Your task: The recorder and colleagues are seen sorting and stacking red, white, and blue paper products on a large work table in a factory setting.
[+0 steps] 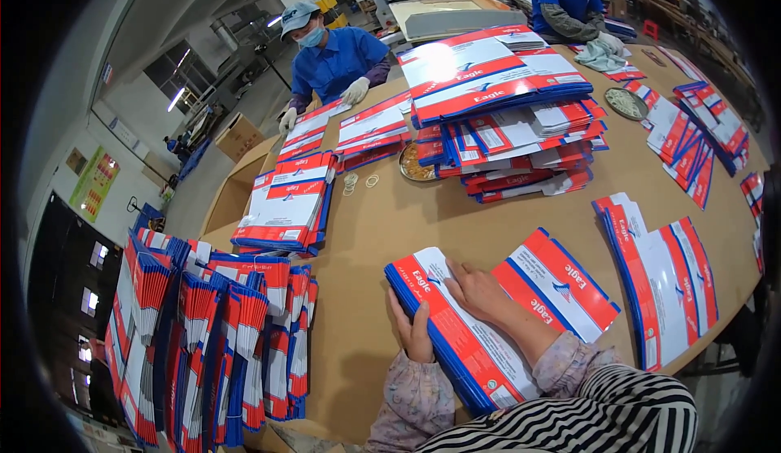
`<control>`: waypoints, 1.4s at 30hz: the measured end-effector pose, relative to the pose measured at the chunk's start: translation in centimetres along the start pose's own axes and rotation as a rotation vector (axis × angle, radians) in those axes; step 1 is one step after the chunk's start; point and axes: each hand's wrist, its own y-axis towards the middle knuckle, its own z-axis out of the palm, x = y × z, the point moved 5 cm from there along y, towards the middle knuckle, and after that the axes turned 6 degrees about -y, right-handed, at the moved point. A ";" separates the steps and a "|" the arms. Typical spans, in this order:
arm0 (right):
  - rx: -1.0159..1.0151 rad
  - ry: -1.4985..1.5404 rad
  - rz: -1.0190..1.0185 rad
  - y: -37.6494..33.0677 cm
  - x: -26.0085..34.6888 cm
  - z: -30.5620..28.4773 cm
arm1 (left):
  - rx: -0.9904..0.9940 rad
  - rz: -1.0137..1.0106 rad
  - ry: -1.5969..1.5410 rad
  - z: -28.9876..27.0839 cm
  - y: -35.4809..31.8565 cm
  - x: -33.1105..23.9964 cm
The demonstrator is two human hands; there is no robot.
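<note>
A stack of flat folded cartons (464, 335), printed red, white and blue, lies slanted on the table in front of me. My left hand (413, 328) grips its left edge, thumb up and fingers along the side. On top of the same stack my right hand (480, 292) rests with its fingers stretched out, pressing on the white panel. Just right of it lies another flat carton stack (561, 284), partly under my right forearm. Farther right is a third carton stack (663, 282).
Banded carton bundles (215, 331) stand at the left, with a carton pile (285, 201) behind them. A tall carton pile (504, 103) rises at the back beside a dish (416, 163) of rubber bands. Across the table, two people in blue (333, 63) handle cartons.
</note>
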 end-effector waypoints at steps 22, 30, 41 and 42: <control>-0.054 -0.013 -0.083 0.1 0.2 1.5 | 0.020 0.019 0.007 -2.0 0.7 1.5; -0.041 -0.070 -0.027 -0.5 0.2 -0.2 | 0.094 -0.010 -0.110 -0.6 0.4 1.1; -0.164 -0.024 -0.073 -0.4 -0.3 0.0 | 0.006 0.000 -0.044 -0.1 0.1 0.4; -0.146 -0.028 -0.072 -0.2 -0.3 0.1 | 0.014 0.013 -0.036 -0.5 0.3 0.7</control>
